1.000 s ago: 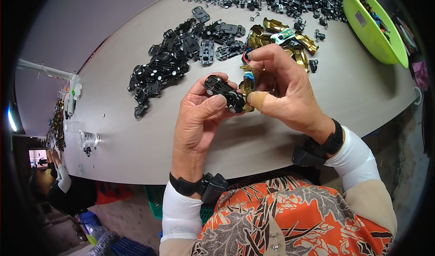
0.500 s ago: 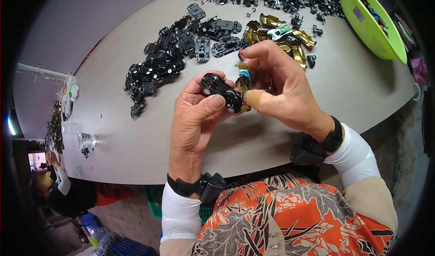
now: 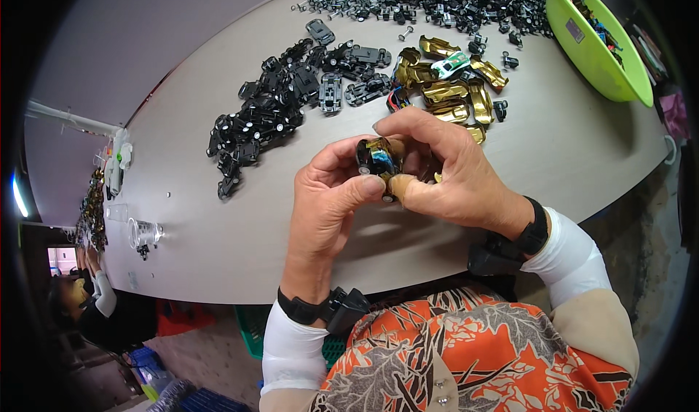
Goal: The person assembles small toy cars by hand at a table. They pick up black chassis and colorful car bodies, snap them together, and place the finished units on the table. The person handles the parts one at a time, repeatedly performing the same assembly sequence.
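Above the near part of the table, my left hand (image 3: 331, 186) is closed on a black toy car chassis (image 3: 363, 166) with pale wheels, thumb pressed along its near side. My right hand (image 3: 455, 171) pinches a shiny gold toy car body shell (image 3: 380, 150) with a blue patch. Shell and chassis are against each other between my fingertips; whether they are locked together I cannot tell. Beyond my right hand lies a group of gold shells (image 3: 444, 91), with a green and white shell (image 3: 451, 64) on top. A long heap of black chassis (image 3: 269, 110) spreads beyond my left hand.
Along the far edge is a large pile of small wheel-and-axle parts (image 3: 437, 0). A lime green basin (image 3: 608, 55) holding colourful pieces stands at far right. To the left are a clear plastic cup (image 3: 142, 233) and another person (image 3: 91, 295) by a heap of shells.
The shell and chassis, apart half a second ago, have come together. The chassis has turned in my left hand, which has moved right, and my right hand has come lower.
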{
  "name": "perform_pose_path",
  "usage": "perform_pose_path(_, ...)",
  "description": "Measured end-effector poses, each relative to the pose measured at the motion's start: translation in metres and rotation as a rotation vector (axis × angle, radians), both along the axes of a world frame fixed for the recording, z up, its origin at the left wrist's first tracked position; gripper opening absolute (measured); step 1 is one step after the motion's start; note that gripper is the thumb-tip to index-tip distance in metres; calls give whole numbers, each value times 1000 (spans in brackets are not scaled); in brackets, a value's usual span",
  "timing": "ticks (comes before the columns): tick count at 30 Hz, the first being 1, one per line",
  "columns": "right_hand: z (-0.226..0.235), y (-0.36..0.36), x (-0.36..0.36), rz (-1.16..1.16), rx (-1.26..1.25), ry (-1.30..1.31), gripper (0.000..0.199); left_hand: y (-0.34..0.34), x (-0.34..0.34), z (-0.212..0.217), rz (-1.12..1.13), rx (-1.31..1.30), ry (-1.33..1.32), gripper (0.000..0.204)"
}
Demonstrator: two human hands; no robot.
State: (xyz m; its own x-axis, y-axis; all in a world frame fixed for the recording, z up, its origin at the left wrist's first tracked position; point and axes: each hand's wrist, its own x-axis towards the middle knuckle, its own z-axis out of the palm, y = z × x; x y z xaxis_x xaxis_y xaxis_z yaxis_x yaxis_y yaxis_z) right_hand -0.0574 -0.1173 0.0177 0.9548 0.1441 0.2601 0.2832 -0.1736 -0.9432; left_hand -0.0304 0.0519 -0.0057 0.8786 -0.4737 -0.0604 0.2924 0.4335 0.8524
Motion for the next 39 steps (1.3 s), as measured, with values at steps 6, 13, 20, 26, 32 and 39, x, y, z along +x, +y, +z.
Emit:
perform_pose_path(6, -5, -4, 1, 31, -78, -62, 35, -1, -1, 2, 5, 54, -12, 43)
perform_pose_path(13, 2, 3, -4, -6, 172, 53, 26, 2, -3, 6, 6, -6, -40, 43)
perform_pose_path(20, -3, 0, 0, 45, 68, 9, 25, 1, -2, 1, 9, 37, -66, 41)
perform_pose_path(26, -5, -2, 4, 78, 85, -88, 25, 1, -2, -1, 8, 48, -152, 39)
perform_pose_path(32, -7, -10, 7, 6, -80, -95, 19, -1, -7, 2, -83, 203, -216, 43)
perform_pose_path(39, -12, -16, 9, 83, 30, 36, 17, 2, -7, -2, -114, 345, -242, 43)
